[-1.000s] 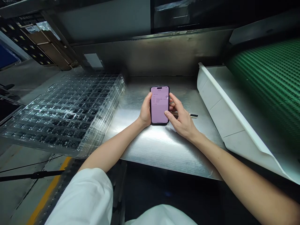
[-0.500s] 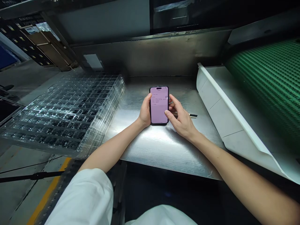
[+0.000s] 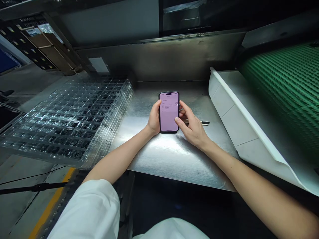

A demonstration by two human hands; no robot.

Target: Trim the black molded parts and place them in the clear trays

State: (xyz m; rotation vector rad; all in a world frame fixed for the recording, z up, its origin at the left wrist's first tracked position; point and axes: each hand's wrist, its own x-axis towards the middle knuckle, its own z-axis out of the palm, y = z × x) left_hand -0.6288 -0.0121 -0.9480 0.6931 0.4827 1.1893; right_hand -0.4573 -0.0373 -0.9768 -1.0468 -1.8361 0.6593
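Observation:
A smartphone (image 3: 169, 114) in a dark case is held upright over the metal worktop (image 3: 159, 156), its lit screen pinkish purple with a few lines of small text. My left hand (image 3: 155, 118) grips its left side, thumb along the edge and the other fingers hidden behind. On the opposite side, my right hand (image 3: 191, 124) closes around the right edge, with its thumb at the lower right of the screen. Partly covered by that hand, a slim pen-like object (image 3: 205, 123) with a dark end lies on the metal; its kind is unclear.
To the left stands a stack of clear plastic trays (image 3: 62, 122) with dark round parts in their pockets. A white chute-like bin (image 3: 239, 122) borders the right side, beside a green mesh conveyor belt (image 3: 286, 86). A metal panel (image 3: 174, 61) rises behind the worktop.

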